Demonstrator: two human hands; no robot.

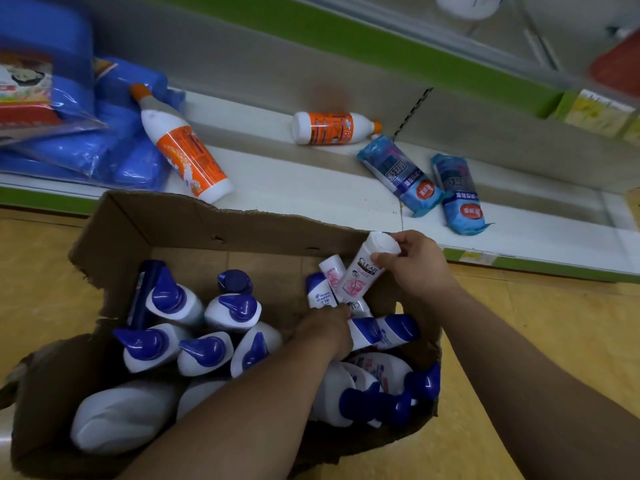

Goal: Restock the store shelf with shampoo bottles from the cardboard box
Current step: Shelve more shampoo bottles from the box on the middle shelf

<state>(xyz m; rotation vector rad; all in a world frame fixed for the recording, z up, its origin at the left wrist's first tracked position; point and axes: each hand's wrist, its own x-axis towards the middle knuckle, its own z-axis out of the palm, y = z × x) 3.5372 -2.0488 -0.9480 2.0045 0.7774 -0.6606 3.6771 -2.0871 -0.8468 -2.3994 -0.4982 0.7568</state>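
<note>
Holding a small white plastic shampoo bottle with a pink CLEAR label over the far right corner of the torn brown cardboard box: right hand pinches it just under the cap, thumb and fingers curled round, base pointing down. Top grip likely so it can go base-first onto the shelf. Other side: left hand is buried among small bottles in the box; fingers hidden, can't tell if they hold one. Rest of the box: white bottles with blue caps, mostly upright. Box sits on the yellow floor, hard against the low white shelf, which carries two toppled orange-and-white bottles and blue pouches.
</note>
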